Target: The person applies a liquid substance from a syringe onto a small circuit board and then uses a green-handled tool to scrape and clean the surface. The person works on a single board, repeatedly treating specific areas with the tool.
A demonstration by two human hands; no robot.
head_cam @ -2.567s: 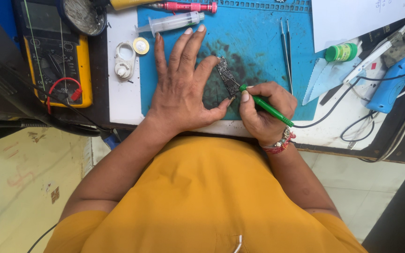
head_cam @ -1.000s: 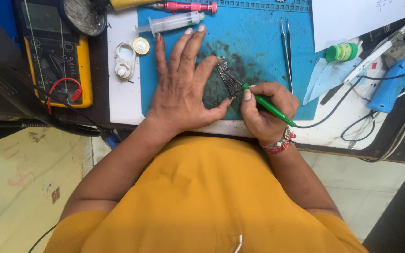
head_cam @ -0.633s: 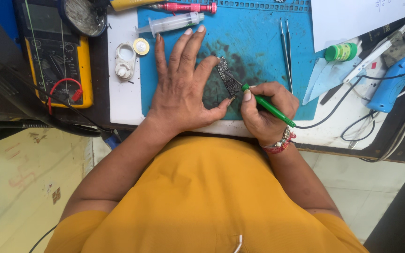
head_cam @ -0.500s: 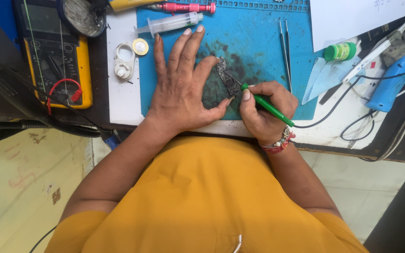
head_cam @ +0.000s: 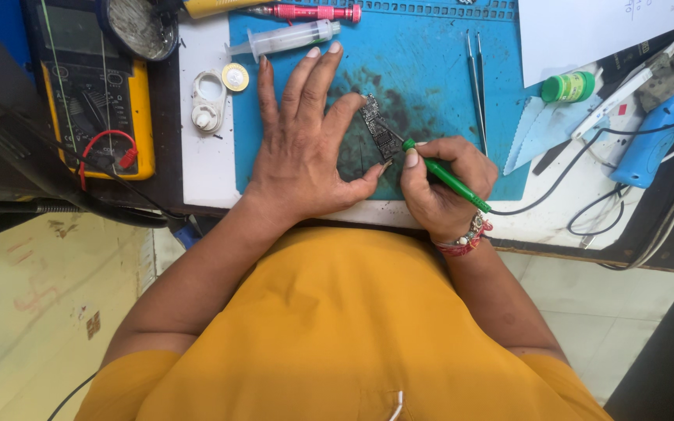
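A small dark circuit board (head_cam: pixel 380 129) lies on the blue work mat (head_cam: pixel 431 62). My left hand (head_cam: pixel 306 148) rests flat on the mat with fingers spread, its index finger and thumb touching the board's left edge. My right hand (head_cam: pixel 442 183) grips a thin green corded tool (head_cam: pixel 445 175) like a pen. The tool's tip touches the board's lower right part.
A yellow multimeter (head_cam: pixel 99 101) with red and black leads sits at the left. A syringe (head_cam: pixel 286 39), pink screwdriver (head_cam: pixel 310 12), tweezers (head_cam: pixel 476 74), green-capped bottle (head_cam: pixel 569 86), blue tool (head_cam: pixel 653 132), white paper (head_cam: pixel 587 27) and cables surround the mat. A small round tin (head_cam: pixel 235 76) lies by the mat's left edge.
Almost nothing differs. The green tool's tip shifts slightly over the board; my left hand stays flat in place.
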